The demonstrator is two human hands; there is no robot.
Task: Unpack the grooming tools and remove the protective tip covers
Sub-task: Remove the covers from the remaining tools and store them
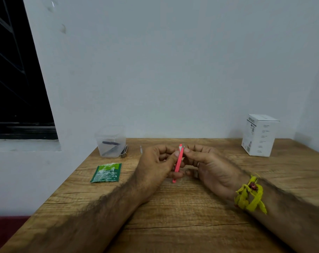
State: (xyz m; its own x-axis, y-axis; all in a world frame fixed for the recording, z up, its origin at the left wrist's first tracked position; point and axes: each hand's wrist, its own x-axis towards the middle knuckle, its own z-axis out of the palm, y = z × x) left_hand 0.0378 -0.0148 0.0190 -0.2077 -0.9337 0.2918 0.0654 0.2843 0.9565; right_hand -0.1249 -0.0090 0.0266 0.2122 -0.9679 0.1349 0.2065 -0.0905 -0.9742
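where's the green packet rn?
Head view: the green packet lies flat on the wooden table near its left edge, in front of the clear plastic container and left of the left hand.

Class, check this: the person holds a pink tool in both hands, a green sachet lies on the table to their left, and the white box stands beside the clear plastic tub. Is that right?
One detail is wrong. The white box stands alone at the table's far right, well apart from the clear plastic tub at the far left. The head view shows it. The left hand and right hand do hold the pink tool, and the green sachet lies to the left.
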